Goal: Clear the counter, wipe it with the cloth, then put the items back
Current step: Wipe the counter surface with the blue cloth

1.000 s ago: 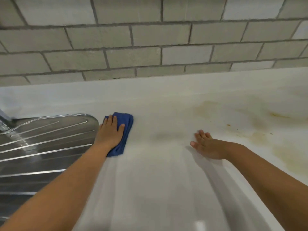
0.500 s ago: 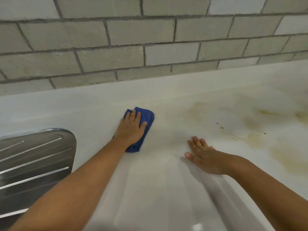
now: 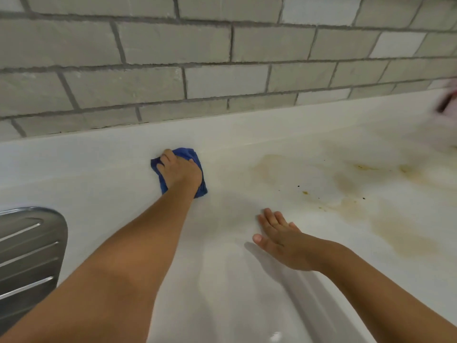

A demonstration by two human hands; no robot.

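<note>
At centre frame, the left hand (image 3: 179, 172) presses a blue cloth (image 3: 189, 153) onto the white counter (image 3: 118, 174).

Its fingers bend over the cloth's far edge and grip it, with blue showing past the fingertips and beside the wrist. Lower and to the right, the right hand (image 3: 279, 240) lies flat on the counter, fingers straight and close together, thumb out to the left, holding nothing. Yellow-brown stains (image 3: 351, 209) and a few dark specks spread across the counter toward the right of the frame (well apart from the cloth). A ribbed metal drainboard (image 3: 27, 256) sits at the lower left edge. Grey brick-pattern tiles (image 3: 148, 45) fill the top. A blurred pinkish shape (image 3: 445, 112) at the upper right edge is too smeared to identify.
</note>
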